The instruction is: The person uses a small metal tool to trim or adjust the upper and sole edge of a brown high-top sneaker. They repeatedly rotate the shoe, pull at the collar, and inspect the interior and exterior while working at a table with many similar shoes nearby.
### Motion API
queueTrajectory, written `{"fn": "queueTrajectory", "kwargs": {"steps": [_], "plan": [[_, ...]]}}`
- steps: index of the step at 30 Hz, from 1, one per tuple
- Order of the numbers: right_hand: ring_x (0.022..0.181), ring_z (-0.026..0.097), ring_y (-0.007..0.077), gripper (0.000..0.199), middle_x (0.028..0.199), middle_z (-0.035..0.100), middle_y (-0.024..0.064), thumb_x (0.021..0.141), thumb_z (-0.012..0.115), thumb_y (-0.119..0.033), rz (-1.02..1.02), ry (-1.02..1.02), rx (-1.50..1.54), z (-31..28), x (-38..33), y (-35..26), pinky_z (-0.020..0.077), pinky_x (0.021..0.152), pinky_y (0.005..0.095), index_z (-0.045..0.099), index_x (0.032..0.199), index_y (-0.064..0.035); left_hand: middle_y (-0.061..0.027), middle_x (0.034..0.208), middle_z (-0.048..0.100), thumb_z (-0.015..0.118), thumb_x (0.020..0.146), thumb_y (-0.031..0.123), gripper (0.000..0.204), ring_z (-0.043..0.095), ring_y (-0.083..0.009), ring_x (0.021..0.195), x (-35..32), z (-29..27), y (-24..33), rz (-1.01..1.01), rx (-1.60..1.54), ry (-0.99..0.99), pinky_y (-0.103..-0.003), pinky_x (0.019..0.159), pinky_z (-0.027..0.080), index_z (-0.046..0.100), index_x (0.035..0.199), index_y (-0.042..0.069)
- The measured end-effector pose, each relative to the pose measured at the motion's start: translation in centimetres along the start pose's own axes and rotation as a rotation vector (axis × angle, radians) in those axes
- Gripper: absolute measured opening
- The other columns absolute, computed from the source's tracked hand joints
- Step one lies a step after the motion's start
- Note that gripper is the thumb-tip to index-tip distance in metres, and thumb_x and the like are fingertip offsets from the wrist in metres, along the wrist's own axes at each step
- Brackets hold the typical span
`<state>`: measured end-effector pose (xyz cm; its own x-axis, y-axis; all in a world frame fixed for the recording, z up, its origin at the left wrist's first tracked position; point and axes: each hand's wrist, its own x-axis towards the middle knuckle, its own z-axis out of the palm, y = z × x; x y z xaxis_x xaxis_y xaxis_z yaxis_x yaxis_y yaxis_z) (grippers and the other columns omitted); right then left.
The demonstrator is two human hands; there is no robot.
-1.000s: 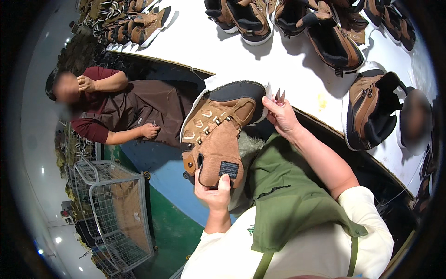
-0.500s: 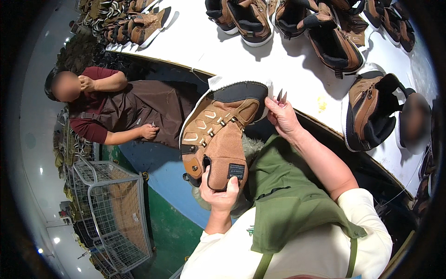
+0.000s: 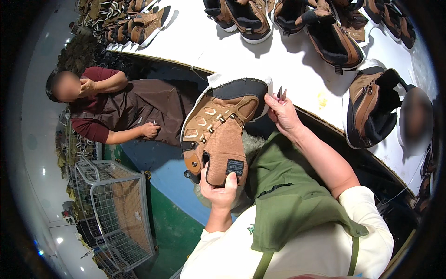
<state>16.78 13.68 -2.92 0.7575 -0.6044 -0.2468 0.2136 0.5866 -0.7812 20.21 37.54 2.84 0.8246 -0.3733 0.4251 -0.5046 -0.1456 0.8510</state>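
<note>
- White surface (image 3: 297, 65) crosses the upper frame from upper left to the right edge; its near edge is dark.
- Brown and black boots (image 3: 334, 37) stand in rows on it, more bunched at the far upper left (image 3: 125, 23).
- Seated person in a dark red shirt and brown apron (image 3: 121, 107), left of centre, beside the surface.
- Wire mesh cart (image 3: 116, 209) at lower left, with a tan panel inside.
- Floor (image 3: 162, 218) painted green, with a blue band next to it.
- Pale glossy floor (image 3: 32, 153) along the left rim shows small bright reflections of lamps.
</note>
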Motion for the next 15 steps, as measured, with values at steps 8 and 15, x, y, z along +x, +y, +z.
{"fn": "queueTrajectory", "kwargs": {"steps": [8, 15], "plan": [[0.046, 0.030, 0.0028, 0.029, 0.059, 0.040, -0.0096, 0.086, 0.068, -0.031, -0.001, 0.016, -0.028, 0.1, -0.2, -0.1, 0.0222, 0.042, 0.0206, 0.049, 0.070, -0.0177, -0.0097, 0.092, 0.063, 0.072, 0.070, 0.013, 0.045, 0.061, -0.0169, 0.082, 0.7, 0.4, 0.7, -0.072, -0.117, 0.040, -0.029, 0.077, 0.049, 0.056, 0.107, -0.007], [0.049, 0.026, 0.0025, 0.032, 0.060, 0.035, -0.0109, 0.088, 0.067, -0.034, -0.101, 0.062, -0.246, 1.3, -0.6, -0.8, 0.0209, 0.044, 0.0218, 0.046, 0.068, -0.0174, -0.0095, 0.095, 0.063, 0.067, 0.075, 0.009, 0.037, 0.061, -0.0168, 0.084, 0.8, 0.4, 0.4, -0.137, -0.215, 0.078, -0.029, 0.078, 0.048, 0.056, 0.107, -0.006]]}}
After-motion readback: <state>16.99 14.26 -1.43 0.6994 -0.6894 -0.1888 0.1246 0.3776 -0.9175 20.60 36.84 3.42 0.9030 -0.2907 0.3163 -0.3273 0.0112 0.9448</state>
